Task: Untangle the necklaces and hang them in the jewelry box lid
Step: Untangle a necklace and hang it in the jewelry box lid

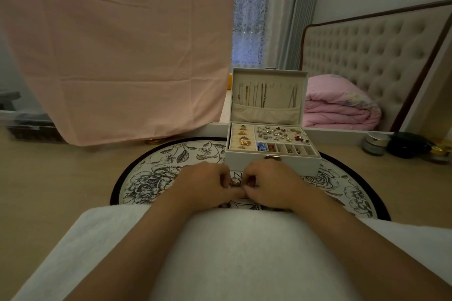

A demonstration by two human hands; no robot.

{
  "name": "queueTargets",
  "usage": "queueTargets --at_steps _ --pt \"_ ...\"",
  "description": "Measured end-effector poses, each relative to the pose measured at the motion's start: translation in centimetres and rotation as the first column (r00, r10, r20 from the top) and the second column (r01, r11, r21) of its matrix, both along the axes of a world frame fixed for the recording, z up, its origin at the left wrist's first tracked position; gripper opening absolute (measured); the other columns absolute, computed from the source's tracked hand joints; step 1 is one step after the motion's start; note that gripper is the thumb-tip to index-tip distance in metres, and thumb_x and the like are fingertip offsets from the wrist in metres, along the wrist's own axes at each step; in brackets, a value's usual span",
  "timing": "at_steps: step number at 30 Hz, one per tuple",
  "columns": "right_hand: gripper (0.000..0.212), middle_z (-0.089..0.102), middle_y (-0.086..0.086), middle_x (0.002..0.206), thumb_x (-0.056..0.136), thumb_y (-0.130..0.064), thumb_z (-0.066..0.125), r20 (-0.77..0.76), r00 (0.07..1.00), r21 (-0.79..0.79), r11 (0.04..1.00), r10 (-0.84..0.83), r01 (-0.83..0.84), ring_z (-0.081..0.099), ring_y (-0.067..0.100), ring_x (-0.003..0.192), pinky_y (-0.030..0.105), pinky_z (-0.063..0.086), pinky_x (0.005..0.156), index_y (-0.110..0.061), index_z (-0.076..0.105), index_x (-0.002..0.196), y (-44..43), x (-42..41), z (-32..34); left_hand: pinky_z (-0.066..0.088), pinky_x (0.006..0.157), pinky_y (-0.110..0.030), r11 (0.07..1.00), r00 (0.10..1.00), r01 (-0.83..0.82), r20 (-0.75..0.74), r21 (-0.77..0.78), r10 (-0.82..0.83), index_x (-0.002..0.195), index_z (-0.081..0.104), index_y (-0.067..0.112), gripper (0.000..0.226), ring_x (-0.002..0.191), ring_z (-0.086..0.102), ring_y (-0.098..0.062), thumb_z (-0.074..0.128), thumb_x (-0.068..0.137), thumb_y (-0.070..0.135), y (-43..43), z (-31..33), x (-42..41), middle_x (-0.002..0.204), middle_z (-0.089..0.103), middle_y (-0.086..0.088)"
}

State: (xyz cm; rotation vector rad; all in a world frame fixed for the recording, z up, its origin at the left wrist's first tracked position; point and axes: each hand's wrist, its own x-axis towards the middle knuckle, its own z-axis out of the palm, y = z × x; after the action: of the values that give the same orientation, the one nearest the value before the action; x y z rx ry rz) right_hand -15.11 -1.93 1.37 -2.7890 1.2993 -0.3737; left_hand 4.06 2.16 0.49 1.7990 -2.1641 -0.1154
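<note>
Left hand [208,186], right hand [271,184] pinch necklaces [235,183] (probably tangled).

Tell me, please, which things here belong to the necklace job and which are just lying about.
Job: left hand, right hand, tangled necklace pinched between them, jewelry box lid, hung necklaces.
Lying about: pink quilt, jars, floral mat, rings, earrings.

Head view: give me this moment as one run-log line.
stage: untangling | left hand, right hand: both pinch tangled necklaces over floral mat | jewelry box lid: open, several hung necklaces
</note>
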Motion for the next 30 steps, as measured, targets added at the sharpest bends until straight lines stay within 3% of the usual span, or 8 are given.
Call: queueTargets --at_steps 2,7,11,15,20,23,26,30 --pt "0.015 0.064 -0.012 0.1 0.091 -0.037 0.063 -0.027 1.0 0.038 0.999 0.0 0.001 0.059 0.01 0.091 0.031 0.054 0.08 -0.03 0.072 0.1 0.0 0.2 -0.3 0.045 0.066 -0.026 0.995 0.997 -0.001 0.082 0.104 -0.008 0.08 0.061 0.029 0.044 0.072 0.055 -0.002 0.065 0.071 0.072 0.3 0.2 -0.2 0.074 0.061 0.014" --pt "0.012 0.067 -0.012 0.102 0.093 -0.03 0.064 -0.077 0.995 0.037 0.997 -0.069 0.072 0.061 0.009 0.094 0.032 0.054 0.083 -0.031 0.072 0.101 -0.7 -0.6 0.1 0.052 0.08 -0.029 0.98 0.999 0.033 -0.001 0.194 -0.034 0.089 0.067 0.03 0.007 0.089 0.062 -0.011 0.062 0.091 0.034 0.3 0.8 0.7 0.091 0.067 0.012" --pt "0.033 0.063 -0.021 0.105 0.085 -0.028 0.076 0.171 0.985 0.16 0.987 -0.033 0.005 0.056 -0.001 0.081 0.019 0.048 0.075 -0.037 0.066 0.114 -0.2 -0.3 0.3 0.048 0.072 -0.028 0.986 0.951 0.077 -0.309 0.15 -0.027 0.093 0.061 0.026 0.01 0.077 0.059 -0.008 0.056 0.098 0.033 0.2 0.6 0.8 0.086 0.064 0.008" --pt "0.05 0.074 -0.009 0.102 0.079 -0.014 0.084 0.55 0.829 0.444 0.876 -0.1 -0.189 0.07 0.004 0.076 0.022 0.058 0.075 -0.029 0.067 0.124 0.6 0.8 1.0 0.046 0.059 -0.024 0.992 0.771 0.069 -0.637 0.106 0.015 0.094 0.062 0.014 0.013 0.059 0.054 -0.006 0.058 0.099 0.026 0.2 1.0 -0.2 0.069 0.063 0.008" --pt "0.035 0.075 0.009 0.089 0.081 0.0 0.079 0.689 0.704 0.457 0.856 -0.17 -0.241 0.073 0.031 0.082 0.052 0.061 0.081 -0.024 0.073 0.106 0.6 0.4 1.8 0.057 0.059 -0.025 0.982 0.481 0.098 -0.871 0.161 0.094 0.108 0.059 0.005 0.027 0.059 0.067 -0.016 0.065 0.095 0.028 0.6 2.4 -1.2 0.076 0.073 -0.007" --pt "0.02 0.075 0.004 0.081 0.086 -0.001 0.075 0.697 0.696 0.465 0.847 -0.171 -0.257 0.069 0.018 0.069 0.045 0.063 0.069 -0.017 0.077 0.098 0.5 0.0 2.3 0.059 0.062 -0.032 0.961 0.37 0.124 -0.91 0.247 0.186 0.12 0.057 0.009 0.029 0.066 0.07 -0.023 0.055 0.101 0.031 0.2 2.9 -1.1 0.083 0.071 -0.014" --pt "0.013 0.07 0.008 0.075 0.091 0.001 0.068 0.716 0.671 0.471 0.843 -0.192 -0.261 0.065 0.016 0.064 0.034 0.061 0.058 -0.009 0.075 0.096 -0.2 -0.8 2.8 0.057 0.063 -0.033 0.908 0.178 0.304 -0.953 0.288 0.244 0.13 0.051 0.006 0.031 0.071 0.068 -0.025 0.055 0.099 0.011 -0.4 3.5 -0.5 0.097 0.066 -0.022" --pt "0.01 0.071 0.015 0.089 0.093 -0.001 0.065 0.715 0.653 0.505 0.83 -0.25 -0.236 0.072 0.022 0.075 0.034 0.06 0.056 -0.008 0.072 0.097 -0.8 -1.5 2.7 0.06 0.074 -0.032 0.921 0.333 0.278 -0.927 0.274 0.175 0.122 0.058 0.008 0.039 0.079 0.07 -0.022 0.071 0.086 0.0 -0.7 4.2 -0.9 0.093 0.074 -0.016"
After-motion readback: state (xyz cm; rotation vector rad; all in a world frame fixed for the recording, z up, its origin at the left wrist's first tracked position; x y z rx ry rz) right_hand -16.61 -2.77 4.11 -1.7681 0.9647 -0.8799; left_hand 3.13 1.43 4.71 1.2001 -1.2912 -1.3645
